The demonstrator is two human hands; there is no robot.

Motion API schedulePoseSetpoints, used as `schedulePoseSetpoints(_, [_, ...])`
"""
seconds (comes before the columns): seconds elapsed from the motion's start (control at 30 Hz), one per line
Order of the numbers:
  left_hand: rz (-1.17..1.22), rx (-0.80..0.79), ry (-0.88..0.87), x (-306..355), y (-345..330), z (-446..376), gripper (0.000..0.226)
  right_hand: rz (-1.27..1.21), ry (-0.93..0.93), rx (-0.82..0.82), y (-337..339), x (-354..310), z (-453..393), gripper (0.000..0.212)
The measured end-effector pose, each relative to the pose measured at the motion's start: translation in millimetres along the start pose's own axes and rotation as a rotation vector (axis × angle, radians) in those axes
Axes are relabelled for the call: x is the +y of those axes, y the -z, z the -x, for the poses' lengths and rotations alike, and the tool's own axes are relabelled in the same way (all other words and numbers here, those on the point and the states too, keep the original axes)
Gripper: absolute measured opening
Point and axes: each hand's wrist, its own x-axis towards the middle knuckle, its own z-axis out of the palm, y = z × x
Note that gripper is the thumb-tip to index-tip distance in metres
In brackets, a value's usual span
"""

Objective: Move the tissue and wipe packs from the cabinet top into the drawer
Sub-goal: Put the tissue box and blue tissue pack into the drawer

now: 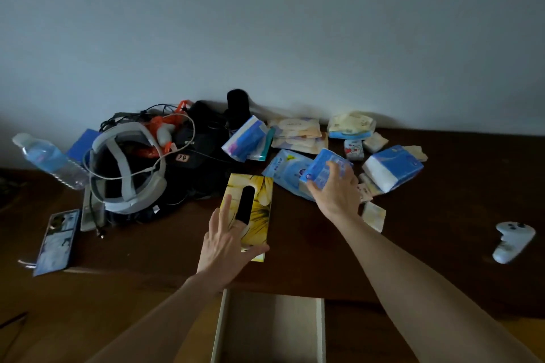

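1. My left hand (227, 237) lay with straight fingers on the yellow tissue box (249, 214), one finger in its slot, thumb at the near end, to drag it.
2. My right hand (334, 188) gripped a blue wipe pack (323, 166) lifted off the heap.
3. The box sat near the surface's (427, 244) front edge; the open drawer (271, 330) waited directly below, its way unobstructed.

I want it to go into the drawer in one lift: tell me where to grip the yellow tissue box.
Grip the yellow tissue box across its two long sides, coming from above at its near end. It lies flat, long and narrow, slot up, and the left hand already rests there with its fingers spread.
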Motion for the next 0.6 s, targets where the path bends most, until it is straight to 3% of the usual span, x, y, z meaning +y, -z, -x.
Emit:
schedulePoseSetpoints(0.07, [-0.016, -0.072, 0.046, -15, -14, -1, 0.082, -0.011, -0.092, -0.094, -17, -17, -26, 0.086])
schedulePoseSetpoints(0.13, [-0.049, -0.012, 0.044, -25, -34, -1, 0.079, -0.014, -0.217, -0.116, -43, -23, -46, 0.092])
schedulePoseSetpoints(0.23, [-0.096, 0.081, 0.033, -29, -52, -5, 0.078, 0.086, -0.233, 0.119, -86, -19, -56, 0.075])
schedulePoseSetpoints(0.37, [-0.097, 0.007, 0.055, -32, -52, -2, 0.081, 0.131, -0.069, 0.227, -100, -7, -34, 0.065])
schedulePoseSetpoints(0.47, [-0.049, -0.081, 0.088, -29, -44, -3, 0.087, 0.114, 0.142, 0.220, -88, 0, 9, 0.076])
schedulePoseSetpoints(0.6, [0.029, -0.142, 0.149, -18, -26, 2, 0.074, -0.019, 0.354, 0.172, -88, 16, 95, 0.081])
